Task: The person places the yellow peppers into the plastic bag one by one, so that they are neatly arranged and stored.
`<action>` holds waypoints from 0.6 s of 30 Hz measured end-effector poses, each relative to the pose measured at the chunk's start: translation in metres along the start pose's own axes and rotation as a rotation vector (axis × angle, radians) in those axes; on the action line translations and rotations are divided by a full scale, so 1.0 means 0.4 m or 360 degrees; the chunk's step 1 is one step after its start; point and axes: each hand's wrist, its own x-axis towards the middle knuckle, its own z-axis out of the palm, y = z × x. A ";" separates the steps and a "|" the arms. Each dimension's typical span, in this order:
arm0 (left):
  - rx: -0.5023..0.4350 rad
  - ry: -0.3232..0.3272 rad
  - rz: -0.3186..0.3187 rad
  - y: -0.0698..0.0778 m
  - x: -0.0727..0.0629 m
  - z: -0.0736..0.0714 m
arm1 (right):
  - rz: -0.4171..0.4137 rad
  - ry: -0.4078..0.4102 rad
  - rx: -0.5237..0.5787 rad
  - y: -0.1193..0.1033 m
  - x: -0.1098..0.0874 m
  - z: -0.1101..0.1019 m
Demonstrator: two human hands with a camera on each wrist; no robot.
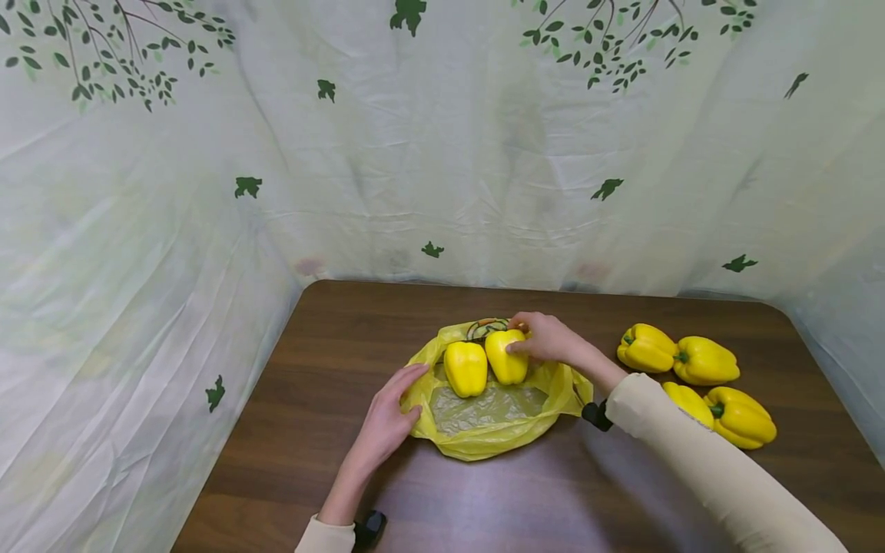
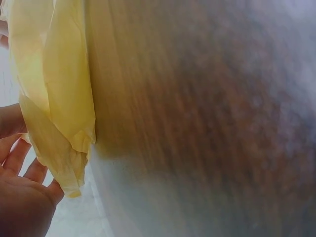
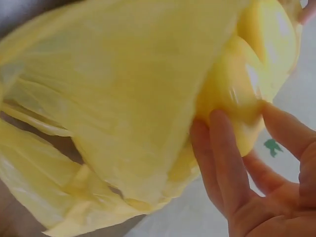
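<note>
A yellow plastic bag (image 1: 477, 445) lies spread open on the table with two yellow bell peppers inside it. My right hand (image 1: 546, 338) holds the right-hand bell pepper (image 1: 507, 361) at the bag's far side, fingers and thumb around it in the right wrist view. Beside it stands the other bell pepper (image 1: 465, 370), untouched. My left hand (image 1: 389, 411) rests at the bag's left rim with its fingers extended and the thumb spread. In the left wrist view the fingers lie against the bag's side (image 2: 64, 89).
Several more yellow bell peppers (image 1: 705, 361) lie in a cluster on the brown wooden table (image 1: 332, 330), right of the bag. My right forearm partly covers one of them. A pale cloth with leaf prints (image 1: 470, 184) hangs behind and beside the table.
</note>
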 end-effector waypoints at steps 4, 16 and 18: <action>-0.0004 -0.0002 0.0000 0.000 -0.001 0.000 | 0.0051 -0.0058 -0.0019 -0.013 0.012 -0.005; -0.0003 0.0003 0.0031 0.001 -0.002 -0.002 | 0.0110 -0.0132 0.0147 -0.008 0.026 -0.012; -0.0004 0.0004 0.0032 0.002 -0.002 -0.003 | 0.0118 -0.0134 0.0183 -0.007 0.024 -0.013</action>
